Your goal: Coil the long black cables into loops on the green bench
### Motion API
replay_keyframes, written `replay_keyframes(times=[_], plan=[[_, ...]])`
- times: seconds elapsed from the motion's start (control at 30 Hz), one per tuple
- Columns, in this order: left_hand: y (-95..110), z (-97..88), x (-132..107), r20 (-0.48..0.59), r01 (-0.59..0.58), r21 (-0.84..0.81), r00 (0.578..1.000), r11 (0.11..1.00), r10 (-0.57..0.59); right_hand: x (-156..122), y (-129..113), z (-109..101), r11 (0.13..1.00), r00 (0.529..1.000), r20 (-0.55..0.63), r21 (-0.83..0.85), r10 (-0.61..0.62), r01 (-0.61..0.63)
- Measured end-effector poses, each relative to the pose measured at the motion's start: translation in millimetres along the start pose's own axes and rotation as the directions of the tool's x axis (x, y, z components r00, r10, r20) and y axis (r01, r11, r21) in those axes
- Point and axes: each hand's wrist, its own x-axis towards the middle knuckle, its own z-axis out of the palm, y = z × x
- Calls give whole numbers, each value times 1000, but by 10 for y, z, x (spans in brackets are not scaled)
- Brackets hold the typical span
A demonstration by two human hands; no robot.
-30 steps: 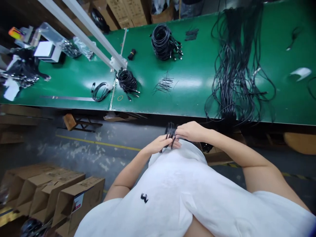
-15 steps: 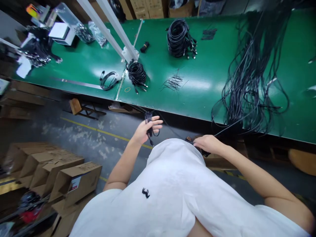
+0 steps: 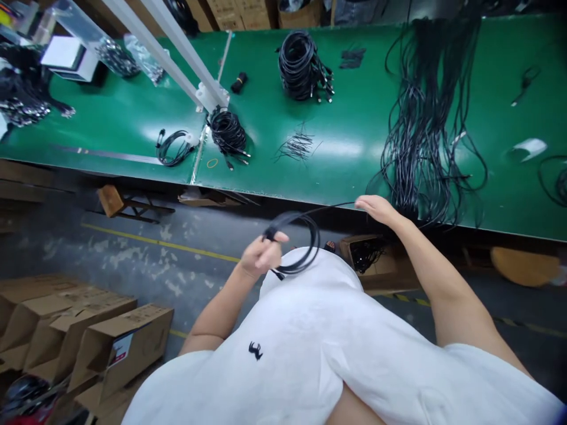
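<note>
My left hand [image 3: 262,254] is closed around a black cable [image 3: 315,245] gathered in loose loops, with a short end hanging below the fingers. From these loops one strand runs right to my right hand [image 3: 375,209], whose fingers are pinched on it near the table's front edge. Just beyond the right hand, a spread bundle of long black cables [image 3: 416,130] lies on the green table [image 3: 341,165]. A small pile of thin black ties [image 3: 297,145] rests on the table in front of me.
Coiled black cables [image 3: 297,68] stand farther back, and a smaller coil [image 3: 227,133] sits by the white post [image 3: 186,56]. Another cable loop [image 3: 173,147] lies left of the table joint. Below are an open carton [image 3: 376,260], a wooden stool [image 3: 110,200] and several cardboard boxes [image 3: 133,330].
The cable at my left hand now forms wide loops, and those fingers have closed. My right hand has moved up and forward to the table edge with the strand. The view has shifted right.
</note>
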Motion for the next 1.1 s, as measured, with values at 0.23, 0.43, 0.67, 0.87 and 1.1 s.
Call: replay_keyframes(times=[0.23, 0.43, 0.67, 0.87, 1.1], plan=[[275, -161, 58, -376, -135, 183, 906, 974, 196, -590, -588, 422, 913, 885, 326, -124, -333, 389], [-314, 22, 280, -28, 212, 349, 976, 913, -216, -97, -1432, 135, 870, 857, 154, 61, -492, 489], [-68, 37, -22, 145, 93, -51, 986, 994, -85, -24, -406, -88, 928, 997, -19, 364, -79, 80], [188, 9, -128, -225, -152, -99, 966, 983, 127, -226, 70, 207, 980, 998, -38, 195, 57, -48], [277, -16, -115, -221, -91, -87, 973, 992, 70, -451, -362, 480, 915, 993, 71, -399, 90, -55]])
